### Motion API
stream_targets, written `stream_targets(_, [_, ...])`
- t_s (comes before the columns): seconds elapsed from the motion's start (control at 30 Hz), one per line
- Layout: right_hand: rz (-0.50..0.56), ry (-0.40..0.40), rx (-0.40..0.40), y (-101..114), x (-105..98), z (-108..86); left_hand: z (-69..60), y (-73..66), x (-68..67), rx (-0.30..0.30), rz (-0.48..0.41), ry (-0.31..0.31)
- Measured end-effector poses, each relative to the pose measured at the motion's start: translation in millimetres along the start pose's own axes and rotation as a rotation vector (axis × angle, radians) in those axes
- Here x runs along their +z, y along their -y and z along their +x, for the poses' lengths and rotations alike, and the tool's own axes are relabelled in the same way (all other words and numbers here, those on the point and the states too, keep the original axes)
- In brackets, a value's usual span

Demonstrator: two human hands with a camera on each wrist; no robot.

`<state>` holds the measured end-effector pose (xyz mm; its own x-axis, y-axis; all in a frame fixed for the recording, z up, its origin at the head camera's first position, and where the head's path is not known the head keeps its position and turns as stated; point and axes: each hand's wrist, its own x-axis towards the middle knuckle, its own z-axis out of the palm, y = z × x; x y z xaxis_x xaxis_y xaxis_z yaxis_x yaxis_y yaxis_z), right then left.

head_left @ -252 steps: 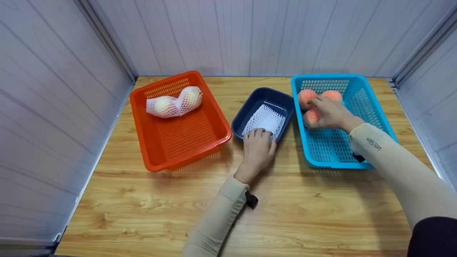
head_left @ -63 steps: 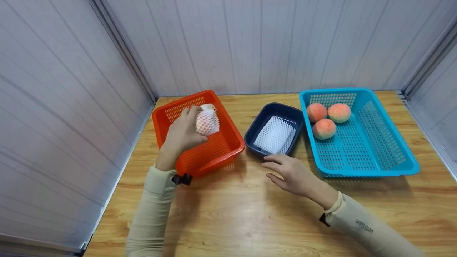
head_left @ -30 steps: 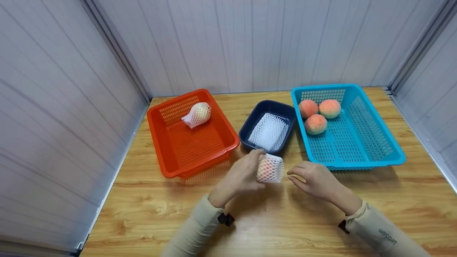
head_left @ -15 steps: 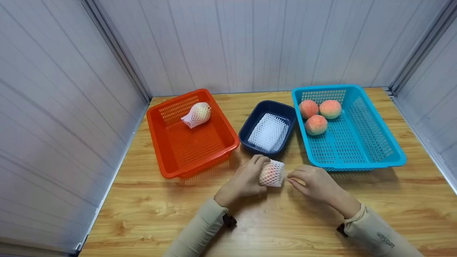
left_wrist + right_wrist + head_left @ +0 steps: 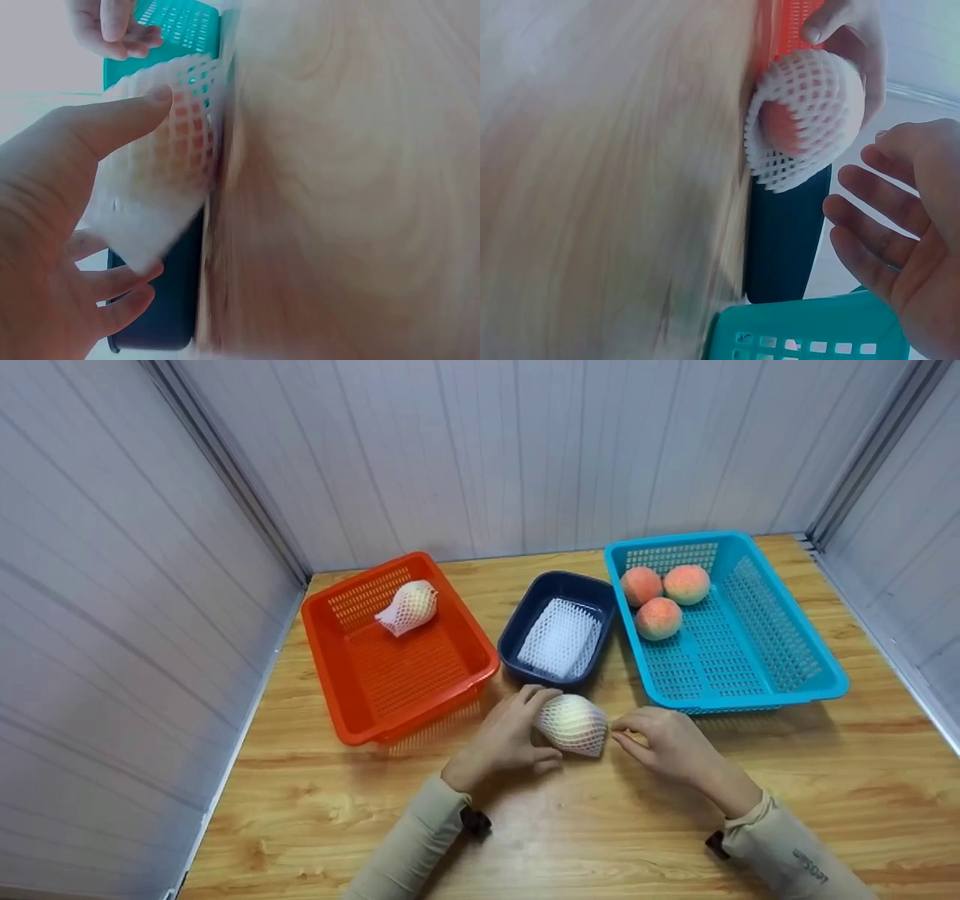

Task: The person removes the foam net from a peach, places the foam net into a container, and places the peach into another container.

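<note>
Wood shows in a broad stretch across the near part of the bench (image 5: 585,840). Beyond it, the left hand (image 5: 510,735) curves round the left side of a netted peach (image 5: 574,724) low over the wood; whether it grips, I cannot tell. The right hand (image 5: 667,742), fingers loosely bent and holding nothing, is just beside the net's right edge. Behind the peach, the blue tray (image 5: 555,681) holds white nets (image 5: 559,637). Left of it, the red basket (image 5: 397,675) has a netted fruit (image 5: 412,604) toward its far edge. Right, the turquoise basket (image 5: 739,652) has three peaches (image 5: 658,619) in its far left corner, mesh floor showing rightward. A narrow wood strip separates tray from back wall (image 5: 487,450).
</note>
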<state>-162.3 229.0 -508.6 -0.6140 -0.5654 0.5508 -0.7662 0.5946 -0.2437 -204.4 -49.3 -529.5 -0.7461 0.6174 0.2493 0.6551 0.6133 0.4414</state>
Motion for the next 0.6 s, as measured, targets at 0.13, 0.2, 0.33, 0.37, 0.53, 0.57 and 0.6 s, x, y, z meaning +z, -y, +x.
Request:
stream_targets(0.13, [0.013, 0.019, 0.014, -0.7, 1.2, -1.1, -6.1, 3.6, -0.4, -0.007, -0.027, -0.01])
stream_targets(0.2, [0.022, 0.032, 0.016, -1.2, 2.5, -1.7, -12.3, 4.6, -0.5, -0.022, -0.055, -0.016])
stream_targets(0.33, [0.027, 0.044, 0.024, -3.1, 2.3, -3.9, -23.6, 6.3, -2.4, -0.039, -0.12, -0.06])
stream_targets(0.37, [0.025, 0.047, 0.026, -3.7, 1.7, -4.6, -26.0, 7.2, -3.1, -0.039, -0.135, -0.075])
stream_targets(0.53, [0.043, 0.054, 0.039, -7.0, -2.4, -7.9, -33.1, 12.1, -5.4, -0.067, -0.261, -0.122])
stream_targets(0.57, [0.049, 0.056, 0.045, -7.5, -3.1, -8.8, -33.5, 12.5, -5.3, -0.081, -0.301, -0.123])
stream_targets(0.6, [0.056, 0.057, 0.05, -8.0, -3.7, -9.8, -33.8, 12.5, -4.9, -0.101, -0.34, -0.125])
